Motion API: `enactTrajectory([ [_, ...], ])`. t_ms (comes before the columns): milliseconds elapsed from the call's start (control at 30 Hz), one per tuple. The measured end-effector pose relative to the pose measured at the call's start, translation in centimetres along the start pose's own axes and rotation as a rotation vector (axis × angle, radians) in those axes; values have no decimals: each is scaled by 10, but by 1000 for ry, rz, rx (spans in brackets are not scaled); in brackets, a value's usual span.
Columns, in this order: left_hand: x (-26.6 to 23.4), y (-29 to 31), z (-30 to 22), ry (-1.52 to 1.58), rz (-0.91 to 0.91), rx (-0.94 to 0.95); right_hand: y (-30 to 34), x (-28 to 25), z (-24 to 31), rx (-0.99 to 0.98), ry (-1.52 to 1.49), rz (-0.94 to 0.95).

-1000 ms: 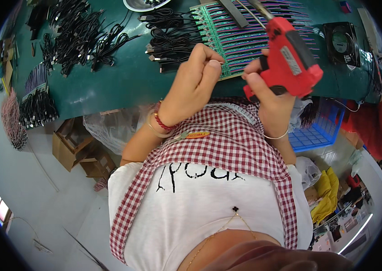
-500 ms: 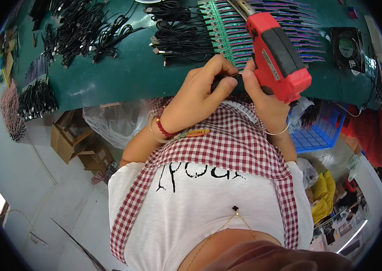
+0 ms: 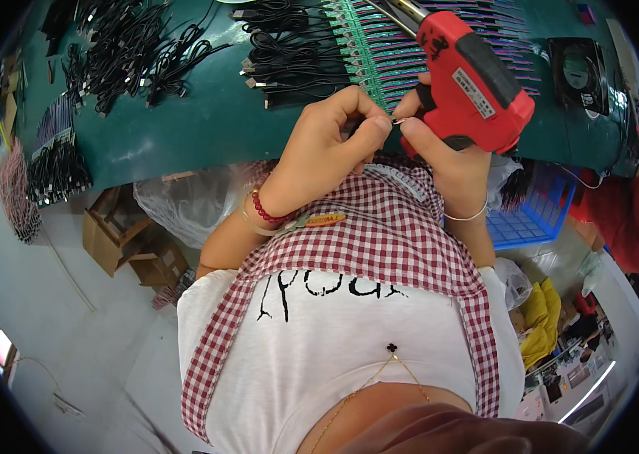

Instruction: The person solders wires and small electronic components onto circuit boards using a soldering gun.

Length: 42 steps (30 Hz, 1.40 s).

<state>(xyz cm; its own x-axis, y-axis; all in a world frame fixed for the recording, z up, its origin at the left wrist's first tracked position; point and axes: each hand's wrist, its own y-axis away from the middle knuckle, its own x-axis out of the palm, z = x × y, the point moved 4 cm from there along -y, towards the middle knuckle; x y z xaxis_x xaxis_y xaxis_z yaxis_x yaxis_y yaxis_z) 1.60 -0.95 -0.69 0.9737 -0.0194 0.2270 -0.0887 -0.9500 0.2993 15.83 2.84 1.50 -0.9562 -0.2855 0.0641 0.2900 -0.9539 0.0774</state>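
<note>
My left hand [image 3: 331, 140] is closed at the table's near edge, thumb and forefinger pinching what looks like a thin black cable; most of it is hidden behind the fingers. A small pale wire end [image 3: 400, 121] shows between the fingertips of both hands. Gripped in my right hand [image 3: 452, 170] is a red and black soldering gun [image 3: 444, 102], its metal nozzle [image 3: 409, 10] pointing up and left. My right thumb reaches from the gun's handle to the wire end. Just beyond my hands lies a row of green circuit boards [image 3: 361, 57] with coloured wires [image 3: 478, 49] running right.
Black USB cables [image 3: 289, 57] lie left of the boards, with a larger tangled pile [image 3: 115, 60] farther left. A black fan [image 3: 578, 72] sits at the right. Below the table are a blue crate [image 3: 527, 219] and cardboard boxes [image 3: 119, 234]. Another person's red sleeve [image 3: 618, 219] shows at right.
The soldering gun has shifted slightly right and tilted. My right thumb and fingers have come to the left fingertips, where a wire end now shows; the black piece in my left hand is less visible.
</note>
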Motion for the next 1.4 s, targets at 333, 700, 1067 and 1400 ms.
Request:
enactTrajectory([
  [333,2,1,2,20,73,-74,3,5,3,-42,86,83],
  [700,3,1,-17,-635,-169,541,3,-9,-3,73,12,-128],
  [1067,13,4,-25,-791,-159,771,4,-2,-8,72,-59,-195],
  [1400,8,3,-21,-762,-294,723,10,2,-12,-16,97,-133],
])
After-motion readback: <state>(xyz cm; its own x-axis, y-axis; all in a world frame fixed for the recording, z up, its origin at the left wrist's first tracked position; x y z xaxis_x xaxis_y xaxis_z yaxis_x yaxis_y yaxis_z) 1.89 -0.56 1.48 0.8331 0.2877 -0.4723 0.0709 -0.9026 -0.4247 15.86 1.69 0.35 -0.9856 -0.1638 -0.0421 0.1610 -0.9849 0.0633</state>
